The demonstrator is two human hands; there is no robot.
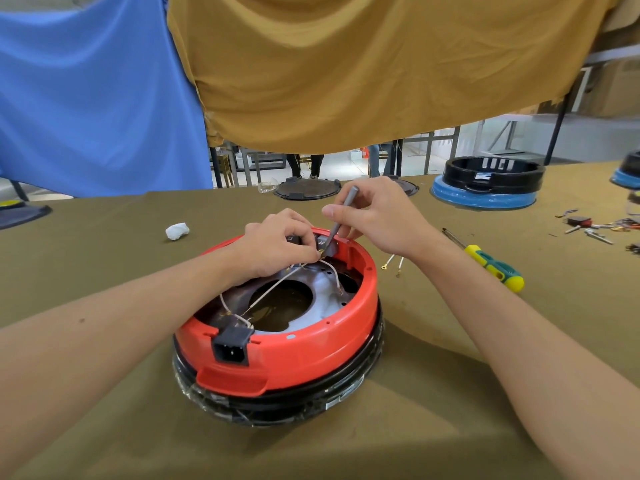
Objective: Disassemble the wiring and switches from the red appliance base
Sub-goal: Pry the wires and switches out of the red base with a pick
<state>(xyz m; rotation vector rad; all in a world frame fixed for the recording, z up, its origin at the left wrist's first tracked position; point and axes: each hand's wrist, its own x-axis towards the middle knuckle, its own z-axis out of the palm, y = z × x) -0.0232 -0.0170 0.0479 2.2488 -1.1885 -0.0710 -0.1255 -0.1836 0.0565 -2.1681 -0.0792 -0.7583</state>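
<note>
Several thin white wires (273, 287) cross the open inside of the red appliance base (311, 344), which sits upside down on the olive cloth-covered table (104, 393) between the person's forearms. One wire end, with a small brass terminal, is pinched in the curled fingers of the left hand (277, 247) at the far rim. Just to the right of that hand, the right hand (377, 220) grips a slim grey tool (341, 216) like a pen, its tip down against a dark switch block (327, 245) set into the rim. Nearest the person, below both wrists, a black power socket (231, 346) is seated in the red wall with wires running into its back.

The wires look light and limp, so they will likely follow any pull; their terminals seem the safer place to hold, since tugging the insulation could tear a lead from its crimp. The switch appears stiff, clipped plastic that probably needs prying at its catches rather than force. The base itself looks rigid and steady enough to stay put under light pressure.

Right of the right wrist lie two loose ring-terminal leads (393, 263) and a yellow-and-green screwdriver (491, 266). Left of the left hand sits a crumpled white wad (177, 231). Farther off to the right stands a blue-and-black base (485, 183).
</note>
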